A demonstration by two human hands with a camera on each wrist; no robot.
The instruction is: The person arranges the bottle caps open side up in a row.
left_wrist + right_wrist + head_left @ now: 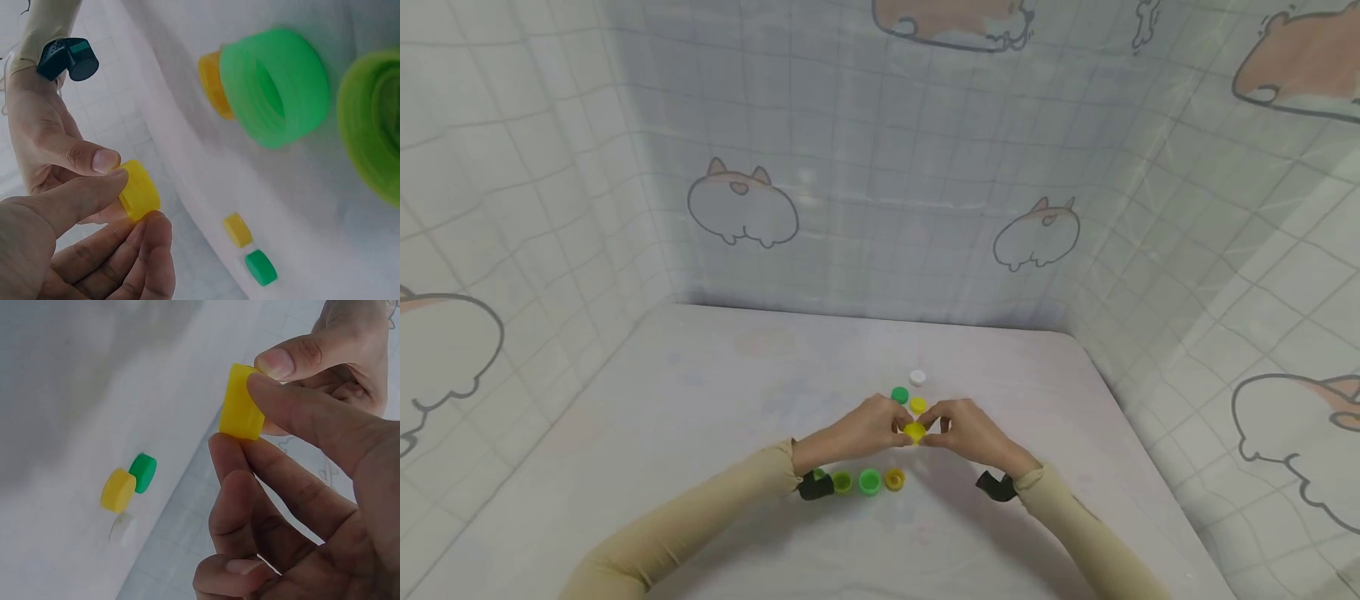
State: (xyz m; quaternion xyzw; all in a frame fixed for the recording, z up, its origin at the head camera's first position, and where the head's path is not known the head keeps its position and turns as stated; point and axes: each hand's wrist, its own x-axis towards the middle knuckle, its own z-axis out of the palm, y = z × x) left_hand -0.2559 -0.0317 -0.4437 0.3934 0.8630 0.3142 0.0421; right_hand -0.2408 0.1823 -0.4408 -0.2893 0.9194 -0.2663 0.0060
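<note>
gridded cloth walls (865,117) enclose a pale desk (722,375). held above it, the yellow cap (914,432) sits between the left hand (872,427) and the right hand (966,428), equally near both, each pinching its own side with thumb and fingertips. beyond this cap lie a second yellow cap (918,405), a green cap (900,395) and a white cap (917,377); on its near side, a larger green cap (870,482).

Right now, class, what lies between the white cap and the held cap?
In the head view, another yellow cap lies between the white cap and held cap; a green cap sits beside it.
</note>
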